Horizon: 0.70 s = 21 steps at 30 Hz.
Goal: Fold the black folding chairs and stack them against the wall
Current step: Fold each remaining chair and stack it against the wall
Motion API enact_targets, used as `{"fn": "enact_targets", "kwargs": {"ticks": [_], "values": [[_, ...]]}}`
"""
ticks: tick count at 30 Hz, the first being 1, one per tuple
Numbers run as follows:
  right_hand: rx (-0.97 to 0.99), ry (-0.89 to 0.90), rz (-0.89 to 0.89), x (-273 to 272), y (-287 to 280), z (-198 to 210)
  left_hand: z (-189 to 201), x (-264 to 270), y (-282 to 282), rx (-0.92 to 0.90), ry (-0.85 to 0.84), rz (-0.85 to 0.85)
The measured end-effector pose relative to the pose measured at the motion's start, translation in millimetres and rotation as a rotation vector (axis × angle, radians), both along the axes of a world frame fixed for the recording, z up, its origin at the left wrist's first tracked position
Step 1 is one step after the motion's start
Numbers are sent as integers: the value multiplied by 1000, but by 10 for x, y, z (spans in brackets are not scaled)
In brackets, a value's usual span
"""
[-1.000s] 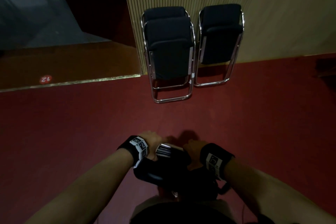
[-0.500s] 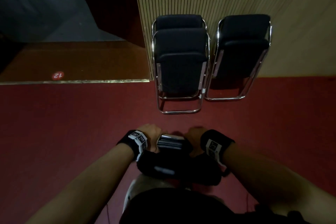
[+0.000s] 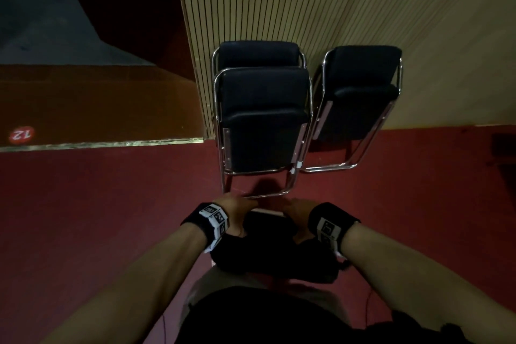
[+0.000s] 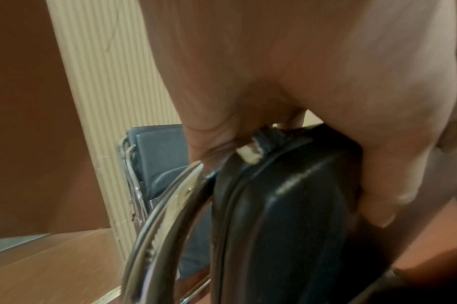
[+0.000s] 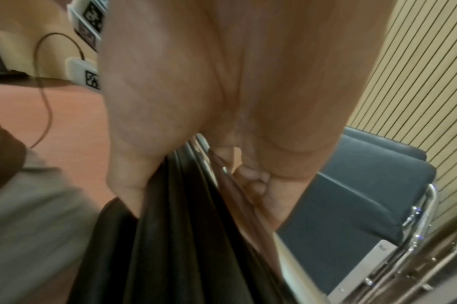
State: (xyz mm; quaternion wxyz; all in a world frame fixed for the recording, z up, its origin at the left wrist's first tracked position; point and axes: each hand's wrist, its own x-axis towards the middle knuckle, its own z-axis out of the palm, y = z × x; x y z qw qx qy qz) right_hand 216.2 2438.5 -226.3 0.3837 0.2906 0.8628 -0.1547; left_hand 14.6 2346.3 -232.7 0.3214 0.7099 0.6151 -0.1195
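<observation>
Head | both hands grip padded black chair [image 3: 268, 248] | chrome tube frame

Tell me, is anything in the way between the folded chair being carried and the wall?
Only other chairs. The carried chair, gripped by the left hand and right hand, faces a pair of folded chairs leaning on the slatted wall, with a single chair beside them. The red floor between looks bare.
</observation>
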Motion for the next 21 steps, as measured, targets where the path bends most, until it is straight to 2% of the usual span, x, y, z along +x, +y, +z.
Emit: {"fn": "enact_targets", "kwargs": {"ticks": [4, 9, 13, 17, 21], "values": [[-8, 11, -74, -293, 281, -54, -134, -357, 420, 3, 40, -105], [-12, -27, -109, -528, 535, -18, -162, -547, 718, -36, 21, -94], [0, -46, -14, -684, 905, -260, -248, -667, 945, 14, 22, -37], [-31, -71, 35, -790, 1074, -192, -258, -679, 1099, -54, 36, -2], [-33, -75, 108, -789, 1512, -346, -308, -677, 1404, -113, 20, 95]]}}
